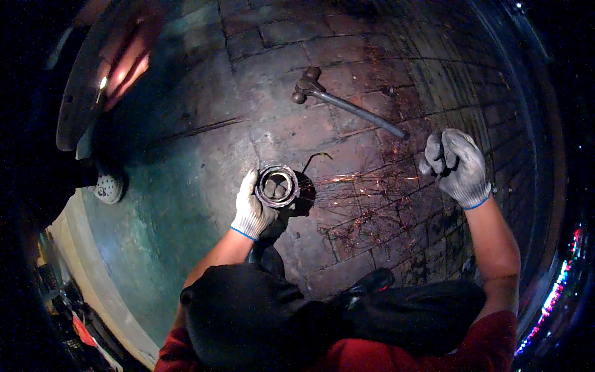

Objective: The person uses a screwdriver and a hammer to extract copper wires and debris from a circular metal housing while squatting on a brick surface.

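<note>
My left hand (250, 201), in a white knit glove, is closed around a ring-shaped metal part (294, 186) and holds it above the floor. Its gloved fingertips show through the hole. From the ring's right side, thin copper wires (356, 178) run toward my right hand (457, 162), also gloved. That hand is raised at the right with its fingers curled shut on copper wire, though the strand is hard to make out at the fingertips. Below the strands, a loose tangle of copper wire (372, 226) lies on the floor.
A ball-peen hammer (356, 110) lies on the dark tiled floor (266, 68) beyond my hands. A thin bent rod (310, 161) shows beside the ring. A light perforated shoe (110, 188) is at the left, and my dark shoe (375, 280) is near me. Colored lights (555, 291) glow at the right.
</note>
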The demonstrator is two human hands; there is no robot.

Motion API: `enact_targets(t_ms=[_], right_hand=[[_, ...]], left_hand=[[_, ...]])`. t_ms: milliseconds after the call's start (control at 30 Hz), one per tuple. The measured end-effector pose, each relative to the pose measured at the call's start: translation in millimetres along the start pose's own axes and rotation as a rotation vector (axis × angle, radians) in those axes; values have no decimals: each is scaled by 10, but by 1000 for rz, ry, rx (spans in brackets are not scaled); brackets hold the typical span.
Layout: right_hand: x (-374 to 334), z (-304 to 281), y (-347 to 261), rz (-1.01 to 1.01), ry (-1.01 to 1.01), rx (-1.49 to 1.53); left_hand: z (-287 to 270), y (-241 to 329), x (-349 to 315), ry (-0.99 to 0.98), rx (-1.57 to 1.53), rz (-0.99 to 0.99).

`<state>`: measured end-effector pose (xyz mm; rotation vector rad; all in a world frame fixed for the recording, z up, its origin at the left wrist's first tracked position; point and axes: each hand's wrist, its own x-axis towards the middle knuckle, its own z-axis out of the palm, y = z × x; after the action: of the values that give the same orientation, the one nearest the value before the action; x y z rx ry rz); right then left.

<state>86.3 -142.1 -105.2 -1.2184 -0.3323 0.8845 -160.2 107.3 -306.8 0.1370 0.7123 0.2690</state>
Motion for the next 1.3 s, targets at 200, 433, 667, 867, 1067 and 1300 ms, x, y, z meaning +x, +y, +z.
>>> enact_targets(t_ms=[200, 433, 667, 867, 1067, 1300], right_hand=[[-6, -40, -10, -43, -21, -35], [-3, -53, -7, -43, -29, 0], [-25, -87, -8, -17, -9, -34], [59, -105, -11, 32, 156, -485], [211, -384, -71, 190, 421, -643], [174, -36, -551, -489, 659, -1332]], left_hand=[[-27, 8, 29, 109, -13, 28], [25, 33, -25, -58, 26, 19], [-1, 5, 0, -59, 18, 11], [-33, 20, -12, -130, 37, -4], [-137, 18, 34, -165, 71, 22], [19, -1, -72, -242, 334, 91]])
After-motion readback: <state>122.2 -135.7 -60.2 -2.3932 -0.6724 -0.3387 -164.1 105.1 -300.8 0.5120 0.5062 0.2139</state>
